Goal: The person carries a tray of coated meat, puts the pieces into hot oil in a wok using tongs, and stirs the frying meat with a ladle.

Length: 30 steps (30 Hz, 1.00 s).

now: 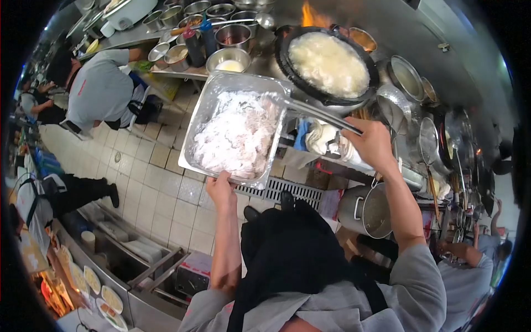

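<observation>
My left hand (222, 191) grips the near rim of a rectangular metal pan (191, 145). Inside the pan lies a heap of flour-coated pieces (235, 130), pinkish where the white powder is thin; their exact kind I cannot tell. My right hand (371, 143) is closed around the handles of metal tongs (323, 115). The tongs' tips reach over the pan's upper right corner, by the floured pieces. Just beyond the pan, a black wok (283, 63) stands on the stove, full of pale bubbling oil (330, 62).
Flames (315, 15) rise behind the wok. Metal bowls (228, 58) and squeeze bottles (193, 48) crowd the counter at upper left. Strainers (427, 138) hang at right. A large pot (376, 213) is near my right side. Co-workers (102, 86) stand at left and lower right.
</observation>
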### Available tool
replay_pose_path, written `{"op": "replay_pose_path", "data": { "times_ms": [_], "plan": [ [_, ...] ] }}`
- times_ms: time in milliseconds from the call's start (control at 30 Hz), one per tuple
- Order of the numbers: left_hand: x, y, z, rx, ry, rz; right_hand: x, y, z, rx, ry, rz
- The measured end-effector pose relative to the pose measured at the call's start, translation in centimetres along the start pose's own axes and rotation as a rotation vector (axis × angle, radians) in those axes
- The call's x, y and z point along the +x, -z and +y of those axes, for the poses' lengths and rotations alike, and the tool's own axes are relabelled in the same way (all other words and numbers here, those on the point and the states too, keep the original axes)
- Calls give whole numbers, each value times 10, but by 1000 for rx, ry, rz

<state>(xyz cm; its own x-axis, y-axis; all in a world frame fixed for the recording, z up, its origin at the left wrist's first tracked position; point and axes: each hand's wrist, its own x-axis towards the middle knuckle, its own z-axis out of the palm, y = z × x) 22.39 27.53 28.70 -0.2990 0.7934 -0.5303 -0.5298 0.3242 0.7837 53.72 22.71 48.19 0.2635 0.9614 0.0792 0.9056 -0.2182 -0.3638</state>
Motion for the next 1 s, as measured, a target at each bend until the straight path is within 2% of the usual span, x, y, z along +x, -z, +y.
{"op": "replay_pose_path", "data": {
  "times_ms": [33, 133, 167, 300, 433, 533, 567, 633, 667, 700, 733, 767, 800, 833, 867, 900, 1000],
  "plan": [
    [-4, -1, 4, -7, -10, -20, 1, 3, 10, 48, 29, 98],
    [-15, -2, 11, -29, -39, -42, 16, 25, 20, 124, -188, 87],
    [-19, -5, 11, -37, -49, -42, 27, 21, 40, 62, -79, 175],
    [-21, -9, 7, -45, -29, 6, 86, 19, 61, -1, -72, 210],
    [-51, 0, 0, -55, -24, 137, 146, -11, 87, -112, -97, 97],
    [-76, 50, -17, 18, 3, 189, 159, -36, 100, -179, -89, 62],
    [-89, 64, -18, 24, 10, 233, 154, -39, 99, -190, -64, 114],
    [-116, 87, -22, -41, 11, 265, 150, -42, 104, -194, -138, 135],
    [-135, 102, -21, -80, 0, 301, 153, -52, 126, -247, -80, 179],
    [-157, 99, -7, -34, 11, 420, 186, -94, 221, -164, 136, 245],
    [-177, 104, 3, -97, -9, 424, 156, -66, 173, -168, 55, 187],
    [-188, 120, 3, -108, -7, 453, 172, -88, 227, -15, 162, 222],
    [-206, 136, 6, -131, -4, 582, 188, -110, 283, 133, 273, 241],
    [-222, 157, 6, -194, -20, 605, 156, -81, 233, -98, 168, 216],
    [-232, 189, -9, -296, -76, 653, 134, -69, 205, -66, 75, 204],
    [-249, 213, -13, -335, -112, 685, 138, -79, 234, -38, 188, 251],
    [-288, 273, -10, -450, -217, 800, 84, -64, 195, -27, 114, 213]
  ]
}}
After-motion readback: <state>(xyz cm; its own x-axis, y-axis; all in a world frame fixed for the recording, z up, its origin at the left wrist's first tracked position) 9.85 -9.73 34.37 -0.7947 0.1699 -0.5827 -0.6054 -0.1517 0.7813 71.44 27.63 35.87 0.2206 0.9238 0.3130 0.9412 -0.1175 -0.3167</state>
